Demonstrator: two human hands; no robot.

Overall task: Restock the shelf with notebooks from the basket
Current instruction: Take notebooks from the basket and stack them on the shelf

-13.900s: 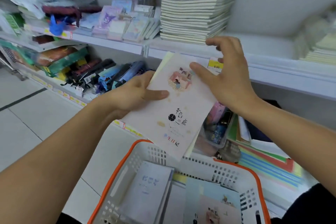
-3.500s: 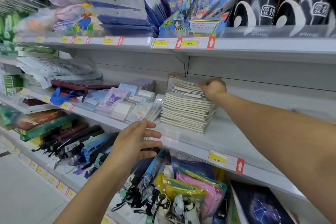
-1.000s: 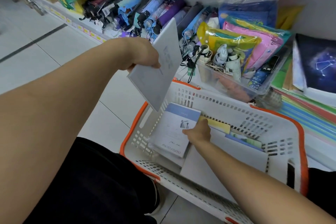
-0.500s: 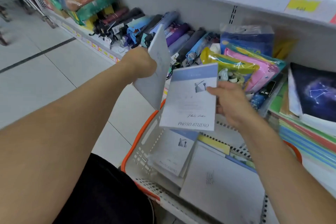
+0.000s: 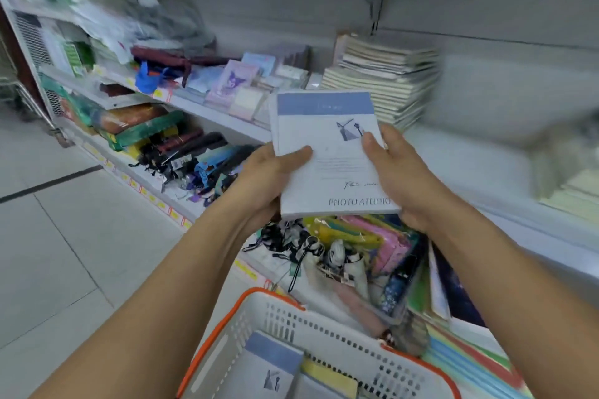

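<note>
You have the notebooks [image 5: 327,152] up at chest height, well above the basket [image 5: 324,327] and in front of the middle shelf [image 5: 470,152]. The top cover is white with a blue band and the words PHOTO ATUDIO; its thick lower edge suggests more than one book in the bundle, though how many I cannot tell. Your left hand [image 5: 269,178] grasps the left edge, thumb on the cover and fingers underneath. Your right hand [image 5: 398,172] grasps the right edge the same way.

Beyond them the stack [image 5: 385,78] of pale notebooks stands on that shelf, its layers fanned and uneven, with bare shelf to its right. More notebooks lie in the basket below.

The risk, as I judge it, is the landing. Set your bundle on that crooked stack and the top layers may slide off. A loose grip could also let a lower book slip out and fall among the umbrellas [image 5: 194,159] below.
</note>
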